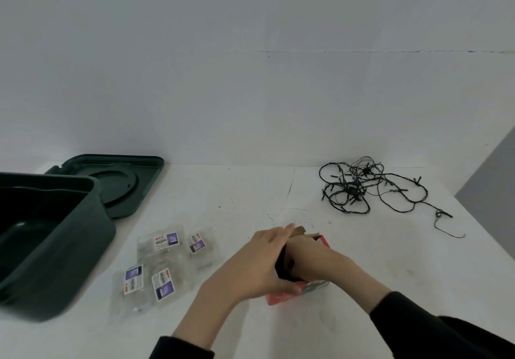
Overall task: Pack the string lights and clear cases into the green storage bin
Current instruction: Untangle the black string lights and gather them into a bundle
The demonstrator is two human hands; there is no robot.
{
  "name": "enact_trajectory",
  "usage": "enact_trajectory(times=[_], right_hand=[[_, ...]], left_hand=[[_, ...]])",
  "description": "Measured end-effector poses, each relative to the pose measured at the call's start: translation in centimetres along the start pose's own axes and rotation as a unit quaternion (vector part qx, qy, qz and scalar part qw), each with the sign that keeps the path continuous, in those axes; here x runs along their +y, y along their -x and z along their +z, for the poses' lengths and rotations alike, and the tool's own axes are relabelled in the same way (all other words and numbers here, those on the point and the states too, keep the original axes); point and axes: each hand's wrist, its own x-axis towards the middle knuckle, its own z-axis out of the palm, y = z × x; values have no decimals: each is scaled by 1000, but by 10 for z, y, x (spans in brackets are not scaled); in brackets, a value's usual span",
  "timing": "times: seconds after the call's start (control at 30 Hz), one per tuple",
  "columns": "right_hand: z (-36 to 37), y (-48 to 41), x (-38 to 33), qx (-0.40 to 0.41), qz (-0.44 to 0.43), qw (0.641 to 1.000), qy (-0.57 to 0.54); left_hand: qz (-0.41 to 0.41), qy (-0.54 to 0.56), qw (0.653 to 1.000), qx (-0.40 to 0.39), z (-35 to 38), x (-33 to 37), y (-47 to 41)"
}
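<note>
Gripping red box (280, 298): left hand (259, 264); clear cases (164, 264) label writing unreadable

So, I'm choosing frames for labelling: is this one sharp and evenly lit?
Head view: soft, even light, no glare, faint shadows; the left hand, right hand and red box are slightly smeared; the string lights look sharper; labels on the clear cases are too soft to read; the wide lens stretches the green bin at left.
</note>
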Motion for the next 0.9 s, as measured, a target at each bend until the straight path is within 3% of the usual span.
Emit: enact_trajectory(times=[0.13,0.2,0.3,0.43,0.5,0.63,0.77,0.9], right_hand=[[-6,14,12,-1,-12,997,-70],[-11,22,16,38,-29,992,-114],[-16,29,19,159,-49,967,-194],[-7,25,23,368,-11,887,-277],[4,17,29,421,29,855,-303],[21,1,51,394,114,869,-276],[23,-11,83,329,205,910,-149],[16,-19,110,256,257,928,-82]], left_hand=[[-20,-70,997,-2,16,1,-6],[-21,-85,996,9,17,1,-9],[-19,-120,992,36,19,-2,-15],[-42,-138,987,68,16,-17,-25],[-61,-152,984,75,7,-28,-30],[-102,-204,972,62,-22,-52,-42],[-140,-207,966,69,-48,-82,-53],[-171,-203,961,76,-65,-101,-59]])
